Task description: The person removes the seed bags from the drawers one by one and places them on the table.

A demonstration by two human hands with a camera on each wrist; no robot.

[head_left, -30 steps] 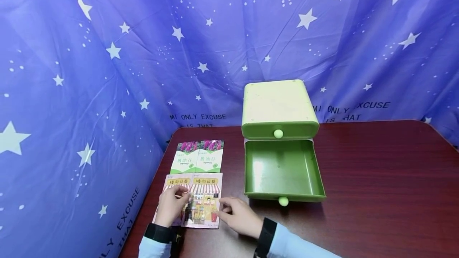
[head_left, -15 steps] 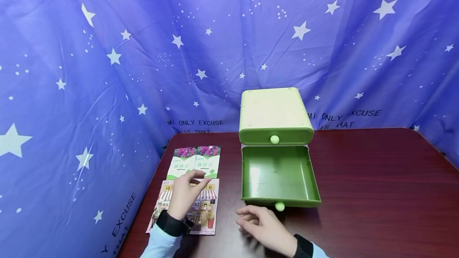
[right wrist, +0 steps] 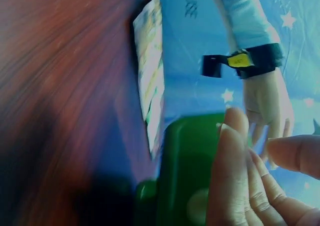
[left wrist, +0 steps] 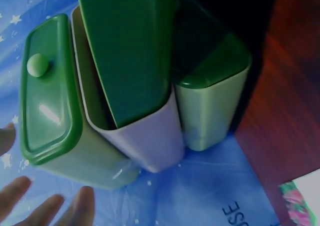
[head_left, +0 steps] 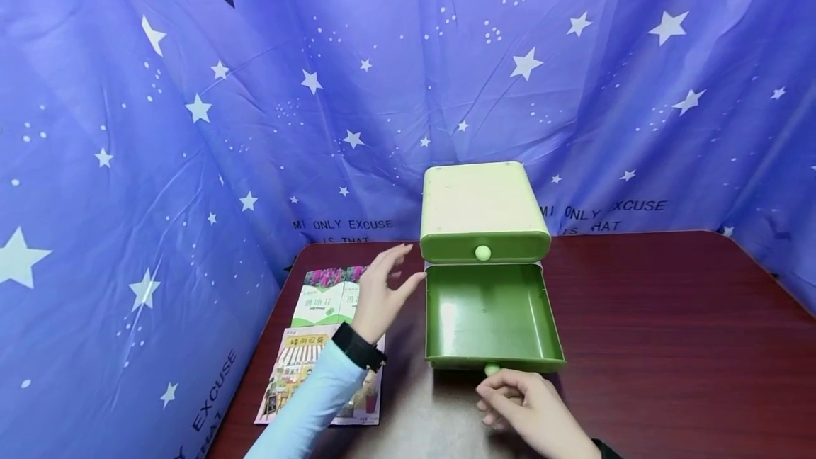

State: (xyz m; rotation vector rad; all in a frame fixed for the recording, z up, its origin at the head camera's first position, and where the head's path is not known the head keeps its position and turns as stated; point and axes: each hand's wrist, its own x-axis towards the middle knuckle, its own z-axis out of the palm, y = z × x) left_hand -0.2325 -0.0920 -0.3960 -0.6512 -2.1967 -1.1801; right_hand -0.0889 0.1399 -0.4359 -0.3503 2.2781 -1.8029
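A small light-green drawer cabinet (head_left: 481, 197) stands at the back of the table, with one green drawer (head_left: 491, 314) pulled out and nothing in it. My left hand (head_left: 381, 297) hovers by the cabinet's left side, thumb and fingers spread. In the left wrist view its fingertips (left wrist: 42, 208) are near the top drawer's round knob (left wrist: 37, 65). Just in front of the pulled-out drawer's knob (head_left: 492, 369) is my right hand (head_left: 534, 409), its fingers loosely bent and holding nothing. The right wrist view shows its thumb (right wrist: 295, 153) apart from the fingers.
At the left lie two white-and-green packets (head_left: 316, 303) with pink flowers, partly behind the left hand. Nearer are pink illustrated packets (head_left: 299, 360), partly covered by the left sleeve. A blue star-patterned curtain (head_left: 357, 91) hangs behind and left of the dark red table (head_left: 650, 317).
Both hands have left the pink packets. The left hand has risen and moved right to the cabinet's side; the right hand has moved right to the open drawer's knob.
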